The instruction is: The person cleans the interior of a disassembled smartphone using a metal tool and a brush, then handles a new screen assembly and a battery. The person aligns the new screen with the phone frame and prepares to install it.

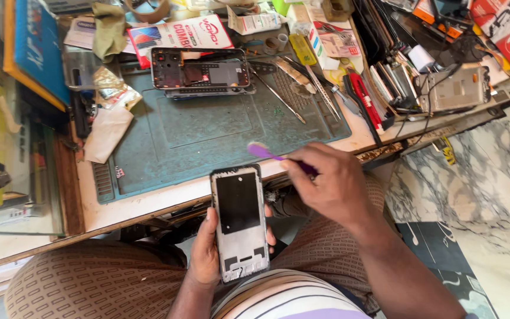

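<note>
My left hand [208, 251] grips the phone frame [240, 221] over my lap; my right hand [329, 186] pinches a purple brush [265, 153] at its top edge — brushing seems underway. The board [200, 72] lies on the mat [208, 127] — unassembled.

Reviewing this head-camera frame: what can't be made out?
- Purple brush: head blurred, handle hidden inside the right hand.
- Phone frame: underside hidden; left hand covers its lower edge.
- Opened phone on the green mat: parts too small to tell.
- Tool pile, top right: tangled, cut by the edge.
</note>
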